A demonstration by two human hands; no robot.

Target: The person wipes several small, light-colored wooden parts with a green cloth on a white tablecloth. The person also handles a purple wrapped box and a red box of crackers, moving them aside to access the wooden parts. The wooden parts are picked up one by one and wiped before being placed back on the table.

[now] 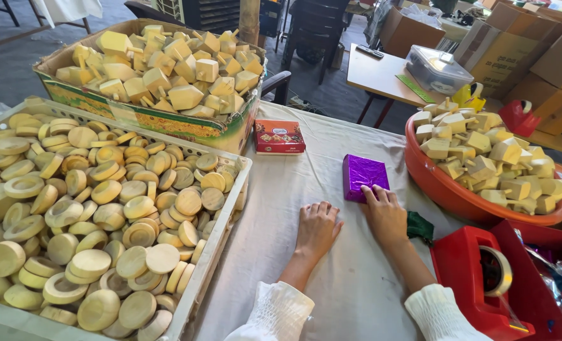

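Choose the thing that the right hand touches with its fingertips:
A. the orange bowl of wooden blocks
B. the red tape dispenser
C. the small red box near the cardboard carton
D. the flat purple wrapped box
D: the right hand lies on the cloth with its fingertips on the near edge of the flat purple wrapped box, while the left hand rests flat on the cloth beside it.
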